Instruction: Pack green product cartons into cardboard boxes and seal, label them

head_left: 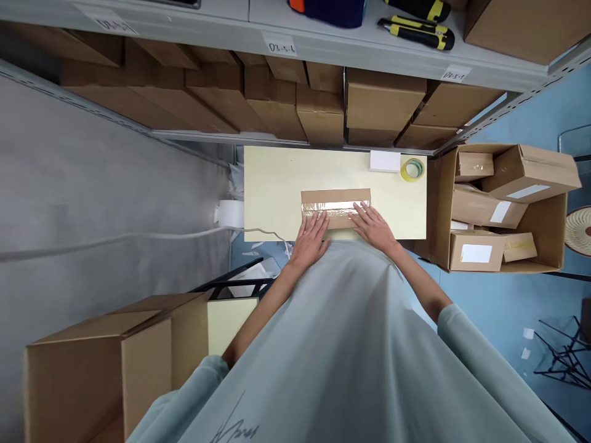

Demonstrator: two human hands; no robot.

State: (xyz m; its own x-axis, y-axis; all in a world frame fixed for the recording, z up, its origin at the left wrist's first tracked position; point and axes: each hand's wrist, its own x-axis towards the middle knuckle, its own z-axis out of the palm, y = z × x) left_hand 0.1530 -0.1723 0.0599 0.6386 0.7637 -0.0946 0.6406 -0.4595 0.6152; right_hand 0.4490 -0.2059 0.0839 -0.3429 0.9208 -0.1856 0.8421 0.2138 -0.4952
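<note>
A small brown cardboard box (335,199) lies on the pale yellow table (272,184), with a strip of clear tape running along its top. My left hand (313,237) rests flat on the box's near left part, fingers stretched out. My right hand (373,224) lies flat on the near right part, fingers spread over the tape. Neither hand holds anything.
A roll of yellowish tape (412,169) and a white pad (385,161) sit at the table's far right. An open carton (551,237) of small boxes stands to the right. Shelves with cardboard boxes (383,101) are behind. Another large carton (115,363) is near left.
</note>
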